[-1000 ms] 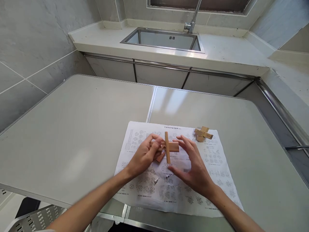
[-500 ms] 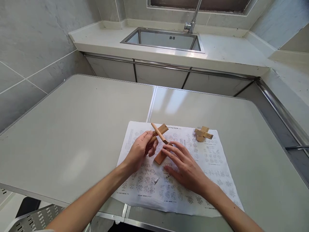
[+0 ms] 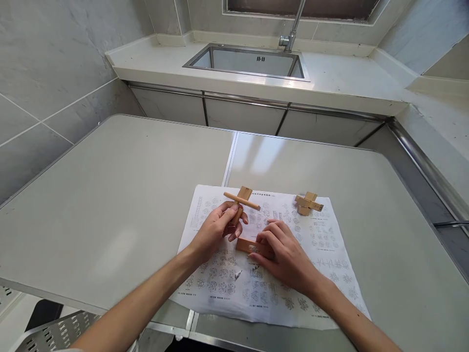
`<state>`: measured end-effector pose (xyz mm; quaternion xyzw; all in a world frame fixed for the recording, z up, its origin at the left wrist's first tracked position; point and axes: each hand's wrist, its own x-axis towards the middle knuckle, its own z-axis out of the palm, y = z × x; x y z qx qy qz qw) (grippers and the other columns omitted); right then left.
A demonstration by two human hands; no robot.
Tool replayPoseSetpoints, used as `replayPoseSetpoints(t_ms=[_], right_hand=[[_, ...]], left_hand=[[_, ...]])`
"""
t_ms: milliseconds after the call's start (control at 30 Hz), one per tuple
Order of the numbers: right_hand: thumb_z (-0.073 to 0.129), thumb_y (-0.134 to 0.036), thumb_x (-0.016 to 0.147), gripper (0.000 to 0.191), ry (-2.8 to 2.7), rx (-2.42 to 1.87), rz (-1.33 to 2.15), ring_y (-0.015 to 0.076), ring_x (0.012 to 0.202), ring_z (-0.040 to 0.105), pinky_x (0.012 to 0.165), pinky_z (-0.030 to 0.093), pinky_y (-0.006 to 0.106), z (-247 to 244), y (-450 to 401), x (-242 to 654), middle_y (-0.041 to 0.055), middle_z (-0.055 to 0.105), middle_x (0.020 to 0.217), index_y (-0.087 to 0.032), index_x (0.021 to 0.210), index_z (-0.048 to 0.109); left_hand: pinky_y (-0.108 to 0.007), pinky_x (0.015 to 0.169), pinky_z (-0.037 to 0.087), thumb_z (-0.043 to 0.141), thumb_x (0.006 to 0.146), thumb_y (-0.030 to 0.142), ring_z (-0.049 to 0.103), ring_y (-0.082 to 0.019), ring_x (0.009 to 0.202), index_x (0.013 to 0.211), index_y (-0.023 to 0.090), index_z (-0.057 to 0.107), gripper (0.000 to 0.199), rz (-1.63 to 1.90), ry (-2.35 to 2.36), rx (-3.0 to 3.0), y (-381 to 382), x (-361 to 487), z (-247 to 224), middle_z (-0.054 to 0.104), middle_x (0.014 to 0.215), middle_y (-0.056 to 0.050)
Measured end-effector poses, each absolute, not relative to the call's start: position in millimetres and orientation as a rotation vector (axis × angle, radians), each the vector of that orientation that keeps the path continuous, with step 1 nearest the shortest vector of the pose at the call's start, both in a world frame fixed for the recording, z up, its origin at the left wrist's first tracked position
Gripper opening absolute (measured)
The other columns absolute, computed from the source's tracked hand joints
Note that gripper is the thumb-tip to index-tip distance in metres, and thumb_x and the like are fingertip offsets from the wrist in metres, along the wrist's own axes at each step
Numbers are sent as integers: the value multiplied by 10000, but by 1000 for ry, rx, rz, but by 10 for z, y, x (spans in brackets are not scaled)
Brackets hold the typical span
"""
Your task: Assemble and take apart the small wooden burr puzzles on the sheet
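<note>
My left hand [image 3: 219, 226] is closed around crossed wooden puzzle pieces [image 3: 242, 198], held above the printed sheet. One thin stick lies across a wider flat piece that has small dark marks at its far end. My right hand [image 3: 280, 247] has its fingers and thumb closed on a reddish-brown wooden block [image 3: 246, 245], low over the paper. Its right end is hidden by my fingers, and a pale notch or hole shows near my thumb. The two hands are close together, their pieces apart. To the right, an assembled wooden cross puzzle [image 3: 309, 203] rests on the sheet.
The sheet [image 3: 311, 303], covered in small puzzle diagrams and with a few torn spots, lies on a pale folding table [image 3: 154, 171] with a metal seam. Beyond are a counter with a sink [image 3: 249, 61] and a faucet [image 3: 289, 39]. A perforated chair [image 3: 58, 332] stands lower left.
The thin stick in my left hand has turned to lie nearly level across the flat piece. My right hand has come off the stick and grips the block, which has turned more sideways.
</note>
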<state>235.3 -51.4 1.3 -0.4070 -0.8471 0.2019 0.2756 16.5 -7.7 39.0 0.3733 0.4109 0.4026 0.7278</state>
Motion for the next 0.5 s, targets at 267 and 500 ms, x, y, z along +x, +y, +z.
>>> replayPoseSetpoints(t_ms=[267,500], right_hand=[[614,-206,1051,59,-2150,-1058,583,259,915,580,769,537,399,49,-535,2322,76,612,944,-228,998,631],[603,-446,1057,363,-1713,-1210,1114,150,641,452,563,358,283,158,-535,2382,7,499,765,-199,791,614]], left_hand=[[-244,532,384,661,992,527,581,-103,606,1003,182,603,350,828,907,882,-96,144,413,687,950,-52],[-238,582,387,718,949,560,498,-113,682,961,164,685,397,843,939,844,-92,135,383,601,864,-33]])
